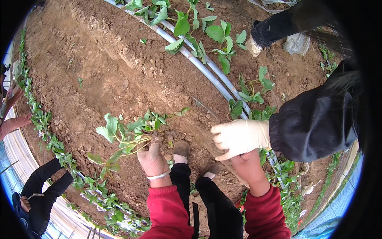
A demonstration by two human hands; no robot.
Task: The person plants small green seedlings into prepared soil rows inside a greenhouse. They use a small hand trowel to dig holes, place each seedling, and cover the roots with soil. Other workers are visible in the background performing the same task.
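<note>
Along the left rim of the frame a curved row of green plants [47, 135] runs beside white sheeting [18, 159]. Left of centre, the left hand [153, 157] is closed around the stems of a bunch of leafy seedlings [127, 137], long-stalked, fanning leftward over brown soil [99, 71]. Right of centre, the right hand [248, 165] sits under another person's pale-gloved hand [240, 137], so its fingers are hidden and its grip cannot be made out. Grey irrigation pipes [199, 63] cross the upper middle. A clear plastic bag [296, 43] lies at upper right, its contents unclear.
</note>
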